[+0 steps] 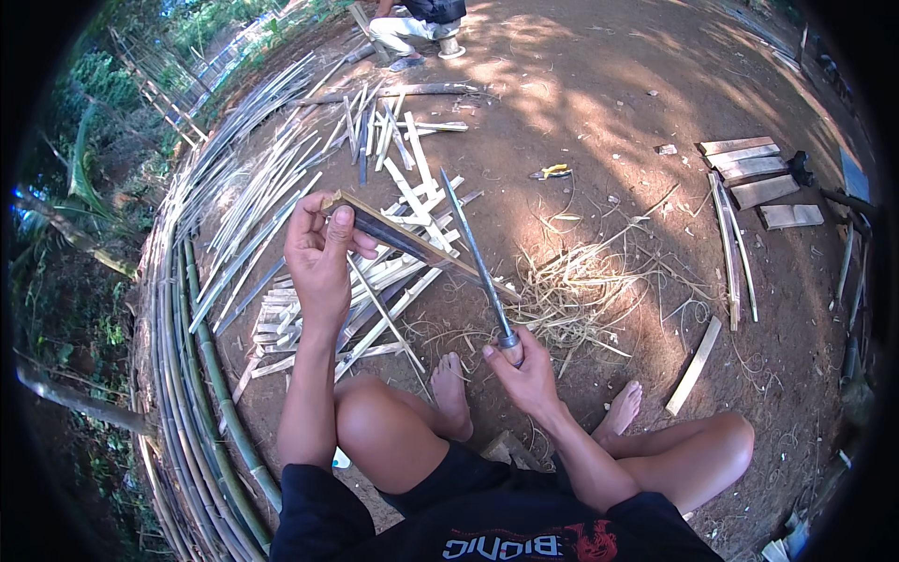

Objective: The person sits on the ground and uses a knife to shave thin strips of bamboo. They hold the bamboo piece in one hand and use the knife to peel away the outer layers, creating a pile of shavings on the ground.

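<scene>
Dirt ground (674, 122), shavings (585, 281) right of knife (486, 281)

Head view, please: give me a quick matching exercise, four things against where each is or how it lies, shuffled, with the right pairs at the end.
Things
1. Knife
2. Dark-faced bamboo strip
3. Pliers
4. Thin shavings

Places and states
A. Yellow-and-black, lying on the dirt
B. Held near one end in the left hand
C. In a loose tangle on the ground, farther out than the feet
D. Gripped by its handle in the right hand

Pairs: 1-D; 2-B; 3-A; 4-C
</scene>
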Motion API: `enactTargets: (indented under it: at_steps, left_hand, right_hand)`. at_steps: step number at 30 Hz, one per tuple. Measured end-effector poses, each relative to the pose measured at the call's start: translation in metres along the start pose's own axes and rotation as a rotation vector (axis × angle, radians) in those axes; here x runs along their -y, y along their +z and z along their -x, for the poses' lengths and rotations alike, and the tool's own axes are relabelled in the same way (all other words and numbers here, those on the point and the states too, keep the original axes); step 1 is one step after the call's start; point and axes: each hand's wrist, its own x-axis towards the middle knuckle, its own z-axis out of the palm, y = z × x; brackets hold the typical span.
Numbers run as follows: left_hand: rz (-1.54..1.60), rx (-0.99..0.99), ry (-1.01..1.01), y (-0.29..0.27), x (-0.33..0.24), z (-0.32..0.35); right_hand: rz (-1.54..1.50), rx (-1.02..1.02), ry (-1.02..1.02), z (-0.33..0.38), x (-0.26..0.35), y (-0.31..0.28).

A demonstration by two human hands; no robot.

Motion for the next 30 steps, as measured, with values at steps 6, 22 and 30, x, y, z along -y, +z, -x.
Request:
enactTargets:
  at_steps: [6, 22, 30]
  left_hand:
    - [-0.023, 0.066, -0.015, 0.006, 0.005, 0.003]
    - [0.045, 0.289, 0.023, -0.012, 0.005, 0.023]
    - [0.067, 0.379, 0.0, 0.021, 0.008, 0.016]
  right_hand:
    - [-0.041, 0.014, 0.063, -0.001, 0.002, -0.004]
    - [-0.019, 0.111, 0.037, 0.004, 0.013, -0.004]
    - [0.075, 0.103, 0.028, -0.005, 0.011, -0.015]
